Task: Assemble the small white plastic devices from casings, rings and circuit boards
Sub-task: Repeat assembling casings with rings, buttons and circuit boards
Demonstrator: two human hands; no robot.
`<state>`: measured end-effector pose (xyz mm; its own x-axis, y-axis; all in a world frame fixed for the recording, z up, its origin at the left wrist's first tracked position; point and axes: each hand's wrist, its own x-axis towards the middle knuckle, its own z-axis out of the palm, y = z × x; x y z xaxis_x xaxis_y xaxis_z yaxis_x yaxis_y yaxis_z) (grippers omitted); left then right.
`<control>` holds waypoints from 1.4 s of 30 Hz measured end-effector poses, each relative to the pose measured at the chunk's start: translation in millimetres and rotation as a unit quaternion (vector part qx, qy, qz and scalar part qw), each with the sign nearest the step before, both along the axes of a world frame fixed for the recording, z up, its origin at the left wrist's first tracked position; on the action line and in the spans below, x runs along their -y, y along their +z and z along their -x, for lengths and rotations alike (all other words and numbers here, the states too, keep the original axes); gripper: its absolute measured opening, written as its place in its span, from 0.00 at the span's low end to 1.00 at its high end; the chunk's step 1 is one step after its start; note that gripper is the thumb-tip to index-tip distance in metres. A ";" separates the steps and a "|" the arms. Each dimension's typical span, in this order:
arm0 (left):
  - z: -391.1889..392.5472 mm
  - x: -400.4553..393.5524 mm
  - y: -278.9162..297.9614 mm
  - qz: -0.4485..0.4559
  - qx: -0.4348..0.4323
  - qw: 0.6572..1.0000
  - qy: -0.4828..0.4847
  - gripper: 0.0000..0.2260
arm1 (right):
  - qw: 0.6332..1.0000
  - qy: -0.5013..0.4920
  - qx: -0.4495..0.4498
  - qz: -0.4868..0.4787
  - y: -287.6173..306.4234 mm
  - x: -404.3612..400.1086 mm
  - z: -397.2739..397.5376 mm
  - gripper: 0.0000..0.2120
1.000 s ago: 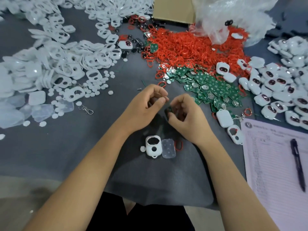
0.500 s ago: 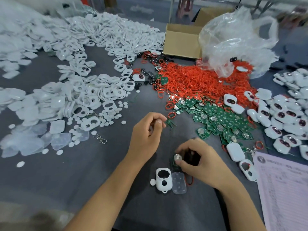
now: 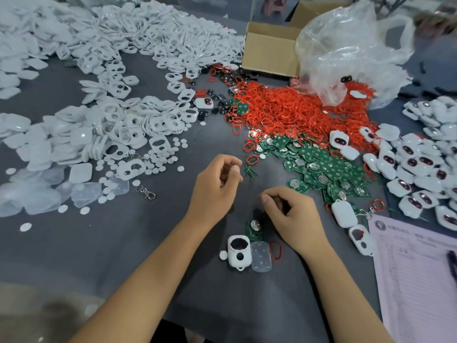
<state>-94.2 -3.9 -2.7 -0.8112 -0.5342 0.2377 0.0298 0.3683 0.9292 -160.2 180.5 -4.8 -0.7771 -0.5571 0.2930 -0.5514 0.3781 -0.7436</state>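
My left hand (image 3: 215,184) hovers over the grey table with thumb against curled fingers, nothing visible in it, just left of small green offcuts (image 3: 249,169). My right hand (image 3: 294,216) is curled too, with no part seen in it. Below its fingers lies a green circuit board (image 3: 254,230) with a coin cell. In front of it lie a white casing (image 3: 238,252) with two openings, a translucent pad (image 3: 261,256), a red ring (image 3: 275,251) and a white disc (image 3: 223,254).
Heaps of white casings (image 3: 123,120) fill the left. Red rings (image 3: 296,110) and green boards (image 3: 321,167) lie ahead, finished devices (image 3: 420,164) at right. A cardboard box (image 3: 269,50) and plastic bag (image 3: 346,45) stand behind. A paper form (image 3: 415,268) lies at lower right.
The hands have parted. My right hand set the circuit board down by the casing and lifted off it. My left hand moved toward the green offcuts.
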 end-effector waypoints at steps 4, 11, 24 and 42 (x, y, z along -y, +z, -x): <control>-0.5 -0.7 -0.7 0.020 -0.001 1.000 -0.012 0.06 | 1.000 0.006 0.017 0.018 1.6 -1.0 -0.2 0.05; -1.5 -0.7 0.4 0.026 -0.001 0.999 -0.019 0.07 | 0.990 0.088 -0.041 -0.100 8.9 -2.8 -3.3 0.02; -4.3 -1.2 4.5 0.020 0.009 0.999 -0.023 0.07 | 0.990 0.119 0.015 -0.077 7.5 -9.2 -0.4 0.04; -6.4 -1.6 5.4 0.042 0.023 0.998 -0.031 0.07 | 0.994 0.094 0.012 -0.050 2.7 -7.8 -0.9 0.07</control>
<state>-87.7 -2.3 2.7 -0.8528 -0.4630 0.2417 0.0132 0.4435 0.8962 -159.3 188.3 -2.1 -0.6628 -0.7184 0.2111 -0.6018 0.3433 -0.7211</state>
